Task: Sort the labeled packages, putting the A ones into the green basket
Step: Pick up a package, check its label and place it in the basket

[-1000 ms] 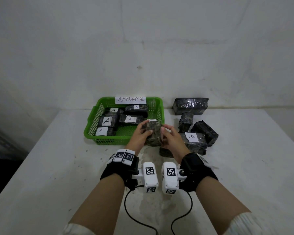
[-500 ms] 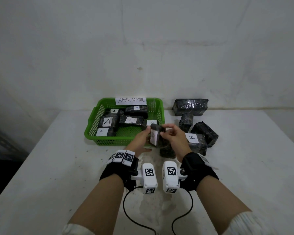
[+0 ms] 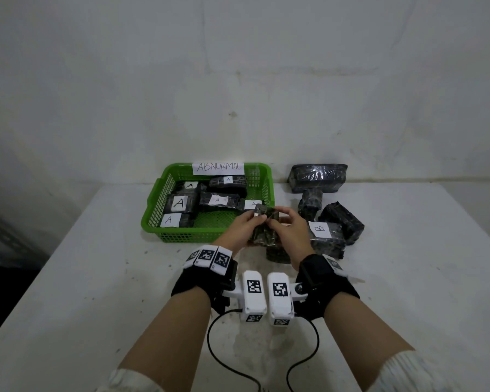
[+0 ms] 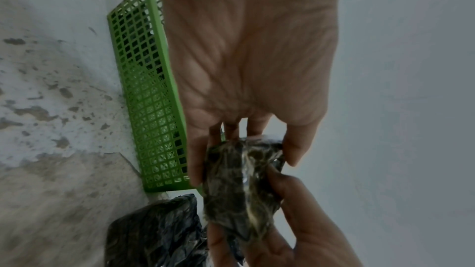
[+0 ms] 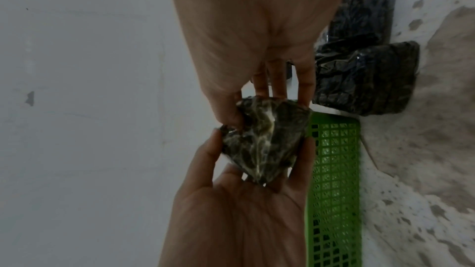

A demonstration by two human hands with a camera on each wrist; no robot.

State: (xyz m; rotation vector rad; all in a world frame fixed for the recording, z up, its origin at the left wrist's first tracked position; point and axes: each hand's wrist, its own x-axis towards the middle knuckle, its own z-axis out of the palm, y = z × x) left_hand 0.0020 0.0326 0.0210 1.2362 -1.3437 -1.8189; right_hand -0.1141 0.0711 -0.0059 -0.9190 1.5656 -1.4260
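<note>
Both hands hold one small dark plastic-wrapped package just in front of the green basket's near right corner. My left hand grips its left side and my right hand grips its right side. A sliver of white label shows at its top left edge; the letter is hidden. Both wrist views show the package pinched between thumbs and fingers. The green basket, tagged ABNORMAL, holds several dark packages labeled A.
A heap of dark packages lies right of the basket: one labeled B, a big one at the back against the wall, another under my hands. Two black cables trail toward the table's near edge.
The package has been turned in both hands: its bare side faced me first, then its white label, which now shows only as a sliver at the top. The hands stayed put.
</note>
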